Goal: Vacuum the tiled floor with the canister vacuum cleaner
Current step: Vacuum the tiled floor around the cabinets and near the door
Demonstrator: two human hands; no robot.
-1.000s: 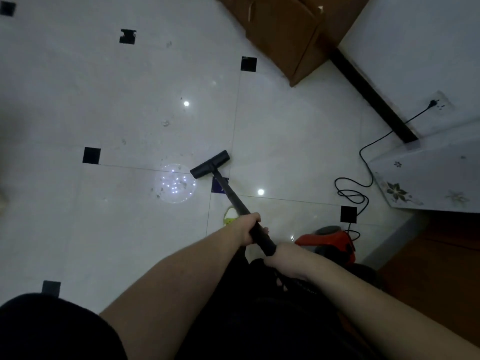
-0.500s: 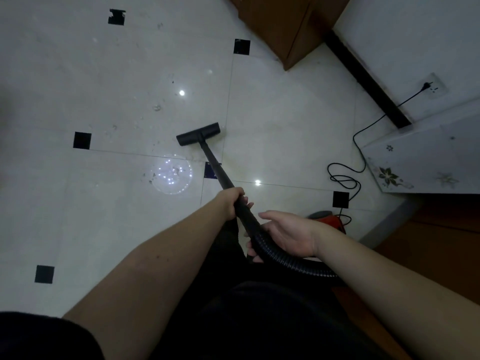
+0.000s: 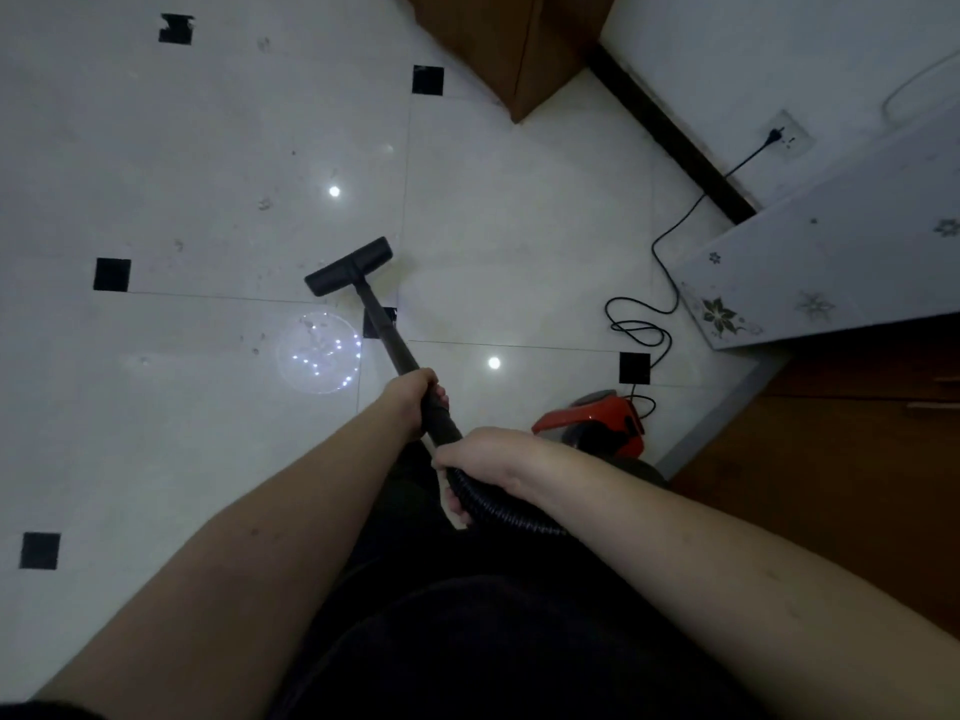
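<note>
Head view showed the left hand gripping the black wand and the right hand wrapped round the ribbed hose — the floor head flat on the tiled floor, the red canister just right of the hands, its cord plugged into the wall socket.

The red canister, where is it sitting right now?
In the head view, the red canister sits on the tiled floor right of the right hand, beside the coiled power cord.
</note>
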